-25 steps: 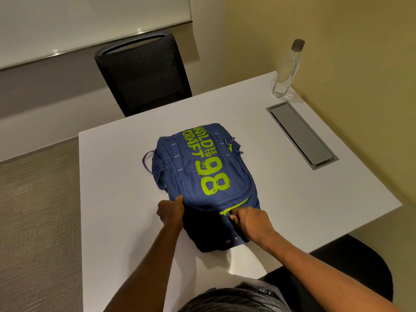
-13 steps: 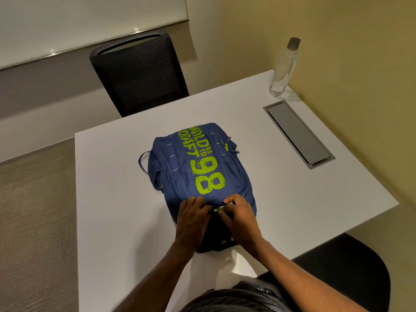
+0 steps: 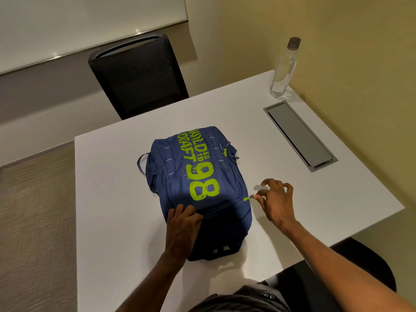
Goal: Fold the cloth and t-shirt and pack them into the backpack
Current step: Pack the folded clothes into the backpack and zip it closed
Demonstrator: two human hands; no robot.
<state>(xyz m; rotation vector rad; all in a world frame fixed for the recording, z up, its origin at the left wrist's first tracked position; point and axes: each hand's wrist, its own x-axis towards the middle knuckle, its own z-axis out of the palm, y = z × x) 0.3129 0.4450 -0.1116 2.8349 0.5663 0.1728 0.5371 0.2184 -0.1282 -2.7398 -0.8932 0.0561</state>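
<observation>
Right hand (image 3: 275,199) pinches the zipper pull (image 3: 247,198), now dragged to the backpack's (image 3: 191,167) right flank, left hand (image 3: 183,224) pressing its near end.

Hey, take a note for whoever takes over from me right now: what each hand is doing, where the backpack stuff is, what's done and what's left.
Left hand: lies on the near left part of the backpack, pressing it down on the table.
Right hand: pinch grip on the green zipper pull at the backpack's right side.
Cloth and t-shirt: not in view; probably packed inside, but that cannot be confirmed.
Done: apparently the folding and packing.
Left: likely finish the zip, check that it is closed, then let go.
</observation>
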